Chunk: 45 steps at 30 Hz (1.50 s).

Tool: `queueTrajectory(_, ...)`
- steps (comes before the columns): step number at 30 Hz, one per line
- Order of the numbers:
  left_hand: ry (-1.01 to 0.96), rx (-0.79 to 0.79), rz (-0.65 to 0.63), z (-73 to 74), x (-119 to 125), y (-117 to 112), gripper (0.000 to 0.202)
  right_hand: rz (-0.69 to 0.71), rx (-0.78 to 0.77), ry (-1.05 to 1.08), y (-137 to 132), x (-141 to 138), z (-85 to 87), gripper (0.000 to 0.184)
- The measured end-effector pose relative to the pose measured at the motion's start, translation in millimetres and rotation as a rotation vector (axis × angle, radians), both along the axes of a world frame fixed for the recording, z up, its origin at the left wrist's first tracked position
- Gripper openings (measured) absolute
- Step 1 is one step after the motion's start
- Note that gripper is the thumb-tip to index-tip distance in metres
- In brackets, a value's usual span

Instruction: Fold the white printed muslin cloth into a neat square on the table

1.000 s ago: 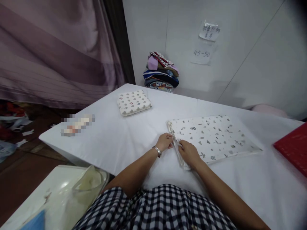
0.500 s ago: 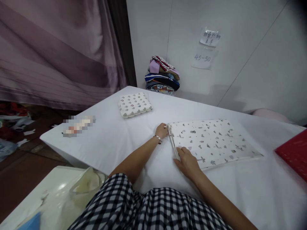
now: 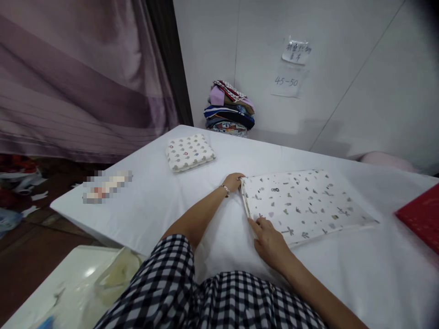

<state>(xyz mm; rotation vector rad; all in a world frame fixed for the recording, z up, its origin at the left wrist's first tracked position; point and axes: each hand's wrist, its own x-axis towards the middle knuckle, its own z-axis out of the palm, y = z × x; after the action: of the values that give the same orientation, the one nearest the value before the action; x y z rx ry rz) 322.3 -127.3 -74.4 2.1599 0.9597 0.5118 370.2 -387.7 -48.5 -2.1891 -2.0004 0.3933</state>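
A white cloth (image 3: 302, 201) printed with small grey and brown plant motifs lies folded into a flat rectangle in front of me, slightly to the right. At its far left corner, my left hand (image 3: 233, 182), wearing a bracelet, is closed on the fabric; its fingertips are partly hidden. My right hand (image 3: 270, 242) rests on the near left part of the same cloth, thumb at the edge and fingers apart on top. Further back on the left sits a thick folded cloth (image 3: 190, 153) with grey dotted motifs, untouched by either hand.
The white-covered table (image 3: 154, 192) carries a blurred-out item (image 3: 107, 186) at left and a red object (image 3: 421, 217) at right. A stack of folded fabrics (image 3: 229, 109) stands behind it by the wall. A white surface with a plastic bag (image 3: 113, 278) is at lower left.
My left hand has shifted slightly onto the cloth's corner. The left edge lies flatter, and my right hand has moved a little nearer to me. The view has turned slightly.
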Motion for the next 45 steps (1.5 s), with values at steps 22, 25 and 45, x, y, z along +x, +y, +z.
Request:
queueTrajectory(22,-0.021,-0.381,-0.13,8.5,-16.7,22.9,0.029,0.019,0.067,0.057,-1.6,6.1,-9.5,0.068)
queueTrajectory(25,0.032,-0.298,-0.132,5.8,-13.9,21.9,0.028,0.006,0.059,0.057,-2.0,6.0,-6.9,0.067)
queueTrajectory(45,0.229,0.355,-0.258,4.2,-45.2,22.4,0.027,-0.011,0.036,0.106,1.3,11.6,-10.6,0.069)
